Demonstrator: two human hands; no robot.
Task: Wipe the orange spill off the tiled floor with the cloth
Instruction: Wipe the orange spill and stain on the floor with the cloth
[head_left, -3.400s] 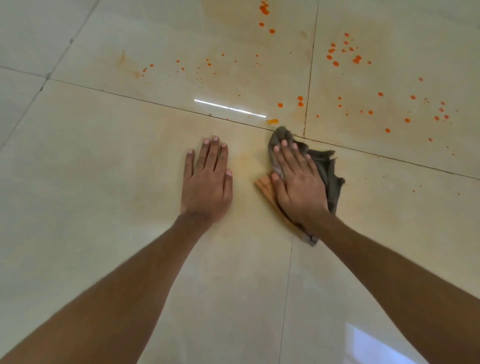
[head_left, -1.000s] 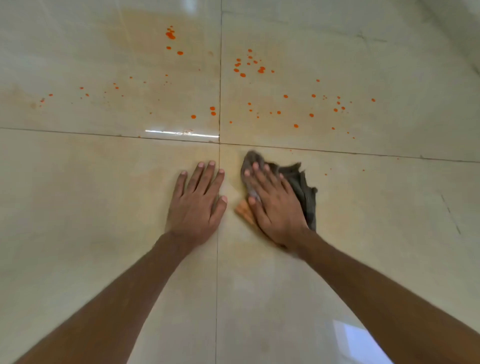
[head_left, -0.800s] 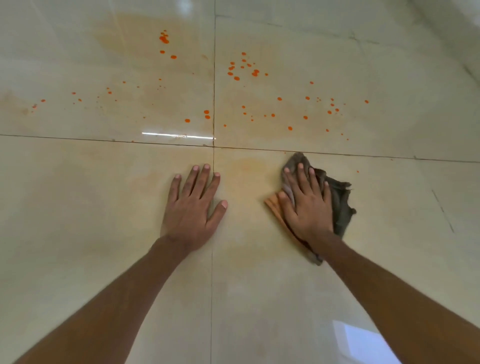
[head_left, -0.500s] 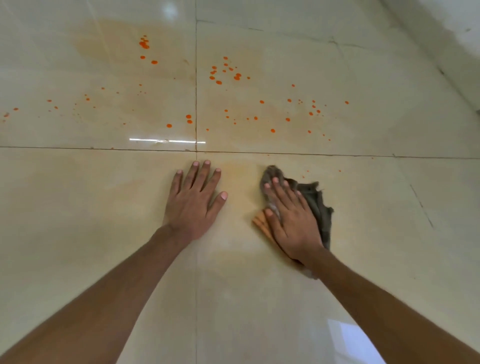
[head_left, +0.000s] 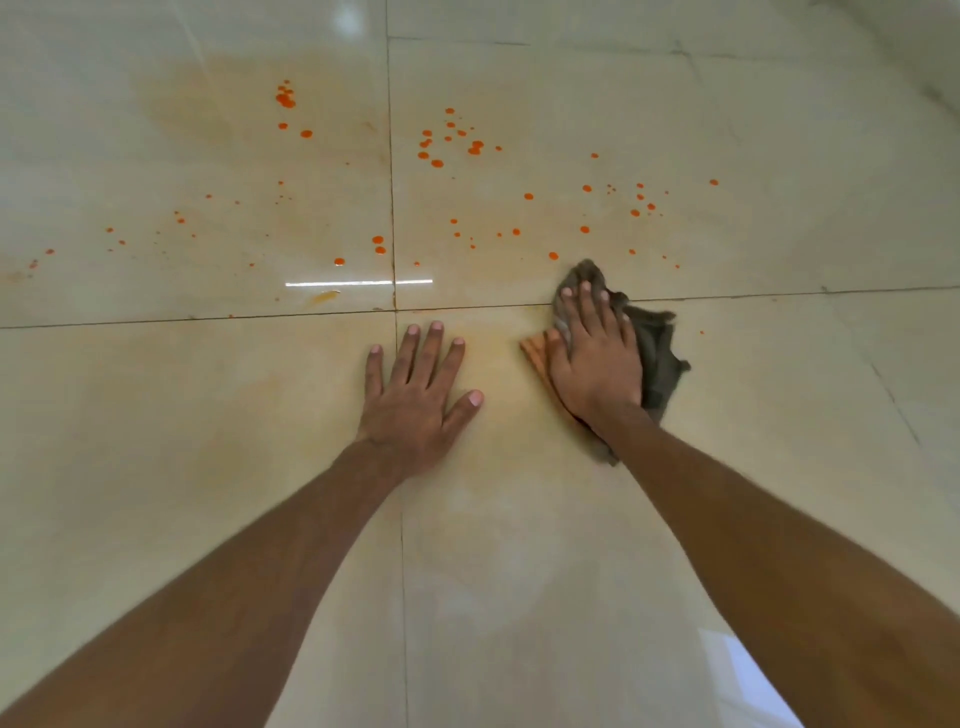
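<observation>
Most of the grey cloth (head_left: 655, 353) lies hidden under the flat right hand (head_left: 597, 364). Both forearms are cut off at the bottom edge. The orange spill (head_left: 436, 163) thins into specks too small to count, reaching the left edge.

We seem to be indoors, likely in a home: large glossy cream floor tiles (head_left: 571, 545) with thin grout lines reflect a window's light near our right forearm; beyond the grip, orange droplets (head_left: 436, 163) dot the floor.
</observation>
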